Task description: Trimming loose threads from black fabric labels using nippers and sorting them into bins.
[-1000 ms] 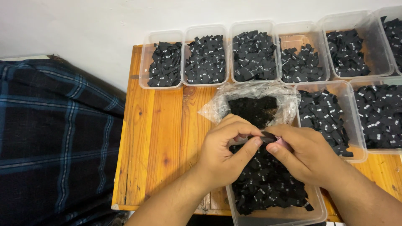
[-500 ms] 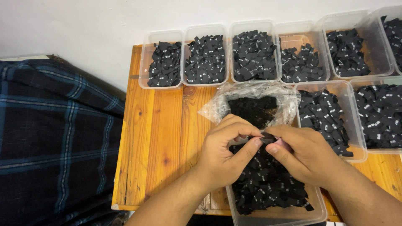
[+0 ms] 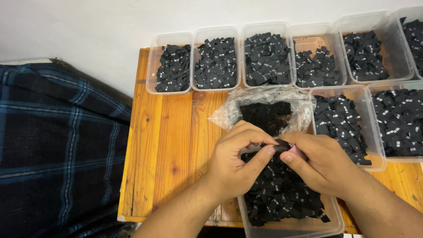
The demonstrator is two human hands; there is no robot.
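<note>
Head view: left hand [image 3: 235,161] and right hand [image 3: 319,163] pinch one black label [image 3: 282,144] shut between fingertips, above the tub [image 3: 291,229] of labels beneath the grip; best keep pinches at opposite edges, bag [image 3: 269,108] just beyond.

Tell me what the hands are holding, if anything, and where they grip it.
Both hands, left hand and right hand, pinch one small black label between fingertips, at its opposite ends.

Black labels [image 3: 282,194] (white marks), clear tubs [image 3: 152,66], orange-brown wood table [image 3: 167,145], dark blue plaid cloth [image 3: 57,150], white wall [image 3: 88,26]
</note>
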